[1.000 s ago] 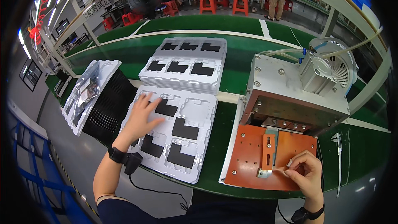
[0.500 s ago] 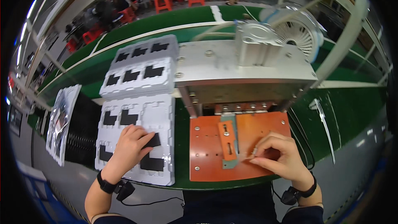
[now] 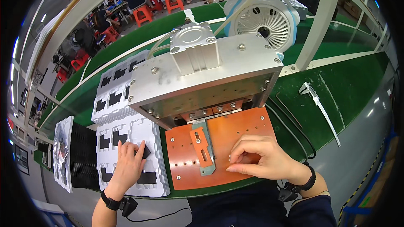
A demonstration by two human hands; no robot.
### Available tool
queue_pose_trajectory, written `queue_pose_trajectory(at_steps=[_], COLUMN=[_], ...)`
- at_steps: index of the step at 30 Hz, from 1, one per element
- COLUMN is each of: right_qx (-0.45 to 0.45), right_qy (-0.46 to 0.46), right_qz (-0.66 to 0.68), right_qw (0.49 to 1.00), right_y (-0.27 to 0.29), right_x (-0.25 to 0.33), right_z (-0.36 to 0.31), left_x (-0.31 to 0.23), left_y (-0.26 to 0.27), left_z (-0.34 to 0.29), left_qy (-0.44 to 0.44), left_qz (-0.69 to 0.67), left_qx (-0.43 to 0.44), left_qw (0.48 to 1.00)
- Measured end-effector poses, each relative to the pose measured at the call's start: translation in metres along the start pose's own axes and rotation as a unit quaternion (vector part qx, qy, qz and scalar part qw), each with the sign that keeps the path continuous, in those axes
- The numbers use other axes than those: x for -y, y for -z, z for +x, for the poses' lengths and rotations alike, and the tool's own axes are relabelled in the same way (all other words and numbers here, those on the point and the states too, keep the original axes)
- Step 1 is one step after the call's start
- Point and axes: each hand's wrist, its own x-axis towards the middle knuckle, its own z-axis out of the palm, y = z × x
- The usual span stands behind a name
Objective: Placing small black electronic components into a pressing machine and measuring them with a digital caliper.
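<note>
My left hand [image 3: 126, 169] rests over a white plastic tray [image 3: 153, 136], its fingers spread. Beside its index finger and thumb lies a black L-shaped piece [image 3: 146, 152], partly covered by the hand; other black pieces sit in the tray's pockets, one [image 3: 147, 178] just below the fingers. Above the orange plate [image 3: 227, 138] of a metal press, my right hand [image 3: 263, 158] is closed in a pinch. Whatever its fingertips hold is too small to make out. Left of that hand, an orange slotted bar [image 3: 201, 147] is fixed along a grey-green strip [image 3: 209, 170].
The metal press [image 3: 202, 80] rises behind the plate. More stacked trays [image 3: 112, 115] and a black stack with a silver bag [image 3: 63, 153] stand left. A white fan [image 3: 264, 27] is behind; a caliper [image 3: 322, 111], hex key [image 3: 289, 109] and cables lie right.
The view has turned to the right, so the press and trays appear tilted and shifted left. My left hand's fingers have spread over the tray; my right hand keeps its pinch above the plate.
</note>
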Motion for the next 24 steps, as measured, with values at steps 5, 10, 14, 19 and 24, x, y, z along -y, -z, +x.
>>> queue_pose_trajectory(at_steps=[5,10,14,19,24], right_qx=[-0.037,-0.128,-0.119,-0.098,-0.125], right_qy=[0.015,0.086,0.022,0.004,-0.021], right_qz=[-0.043,-0.36,-0.399,-0.394,-0.409], right_qw=[0.998,0.92,0.909,0.914,0.904], right_y=[0.003,0.015,0.028,0.029,0.026], right_x=[0.002,0.001,-0.001,0.007,0.001], right_z=[-0.002,-0.005,-0.02,-0.027,-0.035], left_x=[-0.006,-0.024,-0.027,-0.024,-0.026], left_y=[0.042,0.082,0.085,0.099,0.085], left_z=[0.0,-0.003,-0.004,-0.019,-0.011], left_qy=[0.019,0.009,0.023,0.074,0.044], left_qz=[-0.069,-0.168,-0.285,-0.366,-0.359], left_qx=[-0.01,-0.017,-0.01,0.028,0.026], left_qw=[0.997,0.986,0.958,0.927,0.932])
